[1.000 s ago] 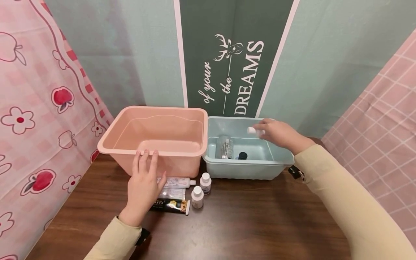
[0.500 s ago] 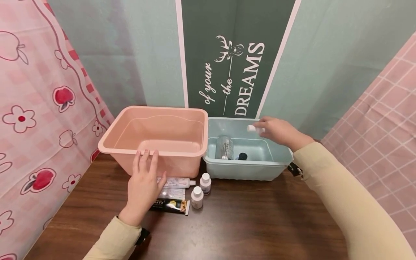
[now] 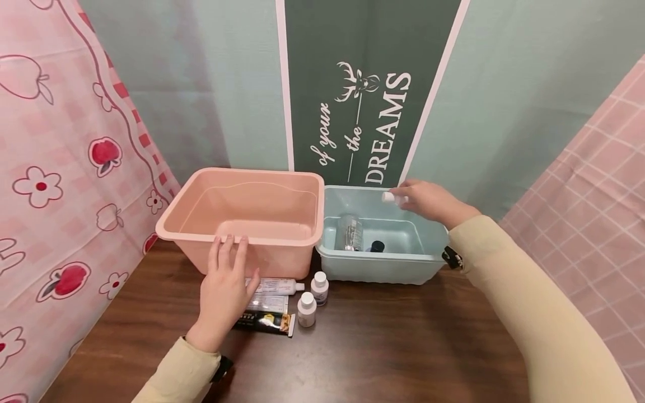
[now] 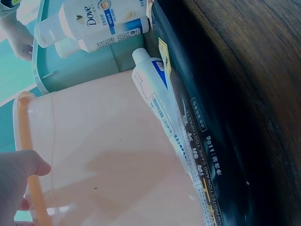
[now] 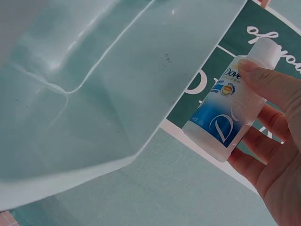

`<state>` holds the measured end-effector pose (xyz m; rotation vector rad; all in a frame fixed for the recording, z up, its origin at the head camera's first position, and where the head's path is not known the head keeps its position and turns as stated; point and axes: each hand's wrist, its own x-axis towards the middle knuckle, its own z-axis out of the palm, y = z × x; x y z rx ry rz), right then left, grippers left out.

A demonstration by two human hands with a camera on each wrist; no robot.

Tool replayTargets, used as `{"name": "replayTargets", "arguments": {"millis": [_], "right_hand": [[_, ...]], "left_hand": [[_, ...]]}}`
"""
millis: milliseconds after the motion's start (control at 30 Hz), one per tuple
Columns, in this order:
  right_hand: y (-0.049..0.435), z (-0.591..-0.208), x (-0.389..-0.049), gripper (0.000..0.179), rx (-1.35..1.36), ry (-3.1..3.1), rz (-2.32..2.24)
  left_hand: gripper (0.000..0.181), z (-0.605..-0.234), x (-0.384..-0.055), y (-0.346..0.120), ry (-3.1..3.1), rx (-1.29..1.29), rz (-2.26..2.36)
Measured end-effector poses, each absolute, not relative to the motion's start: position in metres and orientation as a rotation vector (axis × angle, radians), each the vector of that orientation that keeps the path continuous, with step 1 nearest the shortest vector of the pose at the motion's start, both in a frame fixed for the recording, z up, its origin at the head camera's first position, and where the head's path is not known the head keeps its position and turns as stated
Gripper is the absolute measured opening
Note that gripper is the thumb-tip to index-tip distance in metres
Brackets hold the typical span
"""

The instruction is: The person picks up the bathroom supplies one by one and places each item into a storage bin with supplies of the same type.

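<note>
My right hand grips a small white-and-blue Dove bottle between thumb and fingers, above the far right of the blue bin. The bottle is tilted, its white cap pointing left in the head view. My left hand rests at the front rim of the pink bin, fingers fairly straight, thumb apart from them. Beneath that hand lie a white tube, a silvery-white flat packet and a black tube, each partly covered.
A clear bottle lies in the blue bin beside a black-capped item mostly hidden by the front wall. Two small white bottles, a nearer one and a farther one, stand on the wooden table. Curtains surround it.
My right hand shifts slightly left with the Dove bottle. The left hand stays at the pink bin's rim. The whole head view moves down a little.
</note>
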<state>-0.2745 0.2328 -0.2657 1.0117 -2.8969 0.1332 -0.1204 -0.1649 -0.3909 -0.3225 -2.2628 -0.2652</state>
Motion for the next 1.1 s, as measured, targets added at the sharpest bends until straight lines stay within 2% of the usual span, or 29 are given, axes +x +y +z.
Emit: {"name": "replayTargets", "arguments": {"millis": [1100], "right_hand": [[0.227, -0.276, -0.303, 0.037, 1.005, -2.935, 0.118]], "left_hand": [[0.065, -0.391, -0.122, -0.162, -2.251, -0.303, -0.258]]}}
